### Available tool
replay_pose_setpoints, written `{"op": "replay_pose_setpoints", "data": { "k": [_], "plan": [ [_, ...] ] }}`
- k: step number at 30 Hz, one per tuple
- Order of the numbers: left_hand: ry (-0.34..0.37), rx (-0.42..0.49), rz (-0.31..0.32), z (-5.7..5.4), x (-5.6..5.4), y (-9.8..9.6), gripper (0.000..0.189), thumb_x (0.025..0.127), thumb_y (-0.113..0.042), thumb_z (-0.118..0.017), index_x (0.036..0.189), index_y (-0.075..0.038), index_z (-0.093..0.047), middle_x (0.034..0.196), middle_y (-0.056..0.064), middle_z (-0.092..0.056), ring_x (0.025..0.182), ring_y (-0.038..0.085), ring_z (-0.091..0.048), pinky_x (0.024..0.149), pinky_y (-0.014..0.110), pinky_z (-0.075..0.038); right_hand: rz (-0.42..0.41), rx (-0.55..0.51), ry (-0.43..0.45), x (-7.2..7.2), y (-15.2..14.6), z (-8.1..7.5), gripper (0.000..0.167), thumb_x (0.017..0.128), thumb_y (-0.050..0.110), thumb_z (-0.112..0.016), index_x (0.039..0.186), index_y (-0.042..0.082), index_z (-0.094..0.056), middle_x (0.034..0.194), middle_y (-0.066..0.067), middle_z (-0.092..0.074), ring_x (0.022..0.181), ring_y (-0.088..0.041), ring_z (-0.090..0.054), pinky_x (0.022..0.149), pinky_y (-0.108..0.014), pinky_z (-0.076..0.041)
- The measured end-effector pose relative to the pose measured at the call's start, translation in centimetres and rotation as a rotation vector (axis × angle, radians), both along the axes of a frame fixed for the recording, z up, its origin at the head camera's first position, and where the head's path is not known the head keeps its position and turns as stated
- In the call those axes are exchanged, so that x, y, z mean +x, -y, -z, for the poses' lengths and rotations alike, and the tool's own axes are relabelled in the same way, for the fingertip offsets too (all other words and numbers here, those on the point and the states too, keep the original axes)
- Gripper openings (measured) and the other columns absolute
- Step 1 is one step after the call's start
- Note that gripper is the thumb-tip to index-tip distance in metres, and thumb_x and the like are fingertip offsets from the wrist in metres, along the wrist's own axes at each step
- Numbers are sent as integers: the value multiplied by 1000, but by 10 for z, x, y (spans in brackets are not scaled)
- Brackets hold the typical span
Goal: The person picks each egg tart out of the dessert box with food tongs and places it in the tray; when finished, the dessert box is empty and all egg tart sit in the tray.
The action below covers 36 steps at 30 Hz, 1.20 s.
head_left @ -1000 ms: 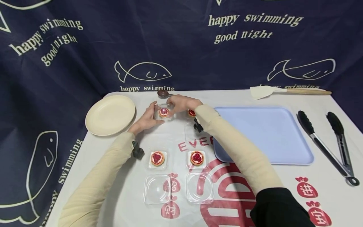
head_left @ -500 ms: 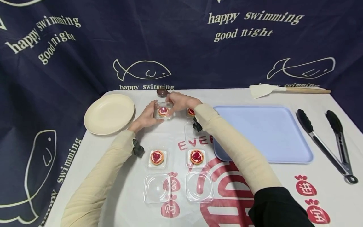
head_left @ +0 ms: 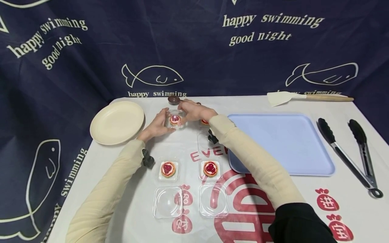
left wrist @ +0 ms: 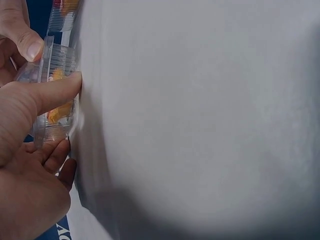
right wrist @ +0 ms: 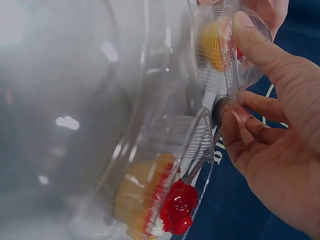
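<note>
My left hand grips the left side of a small clear plastic box, its thumb in front. A red-topped tart lies inside the box. On the right side, my right hand pinches the box's rim, thumb on top, as the right wrist view shows. A domed lid sits over this box. Just right of it, partly behind my right wrist, stands an open box with another tart; its lid lies folded toward me. In the left wrist view both hands touch the lidded box.
Nearer me, two open boxes hold tarts, their lids folded forward. A cream plate stands left, a blue tray right. Beyond are tongs, a spatula and a brown spoon.
Both hands stay on the same box. My right hand and wrist have shifted very slightly; the other things lie as before.
</note>
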<state>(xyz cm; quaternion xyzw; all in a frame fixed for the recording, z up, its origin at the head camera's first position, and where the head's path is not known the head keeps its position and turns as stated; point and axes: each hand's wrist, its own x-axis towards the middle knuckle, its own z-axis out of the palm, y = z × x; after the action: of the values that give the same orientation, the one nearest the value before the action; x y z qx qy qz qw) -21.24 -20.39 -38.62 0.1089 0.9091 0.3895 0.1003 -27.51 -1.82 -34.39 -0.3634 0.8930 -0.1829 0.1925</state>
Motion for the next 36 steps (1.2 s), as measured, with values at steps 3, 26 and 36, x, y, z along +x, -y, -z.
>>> {"op": "replay_pose_setpoints", "data": {
  "k": [3, 26, 36],
  "plan": [
    [-6, -5, 1, 0, 0, 0, 97, 76, -3, -76, 148, 13, -13, 142, 34, -40, 140, 44, -27, 121, 48, -14, -3, -7, -15, 2, 0, 0, 61, 83, 27, -79, 130, -2, -55, 129, -14, -54, 118, -25, -48, 103, -36, -42],
    [-17, -54, 93, -15, 8, 7, 119, 68, -7, -85, 149, 12, 0, 149, 38, -22, 141, 47, -19, 119, 54, -14, -21, -136, -112, 18, -10, 3, 60, 77, 30, -83, 124, 5, -56, 122, -10, -57, 112, -24, -52, 99, -38, -45],
    [-246, -212, 77, -31, 25, 14, 90, 69, -16, -86, 143, 0, -36, 132, 30, -44, 121, 47, -42, 102, 63, -35, -9, -271, -6, 30, -19, -8, 62, 85, 26, -76, 134, -1, -48, 124, -15, -57, 109, -26, -56, 97, -36, -48]
  ]
}}
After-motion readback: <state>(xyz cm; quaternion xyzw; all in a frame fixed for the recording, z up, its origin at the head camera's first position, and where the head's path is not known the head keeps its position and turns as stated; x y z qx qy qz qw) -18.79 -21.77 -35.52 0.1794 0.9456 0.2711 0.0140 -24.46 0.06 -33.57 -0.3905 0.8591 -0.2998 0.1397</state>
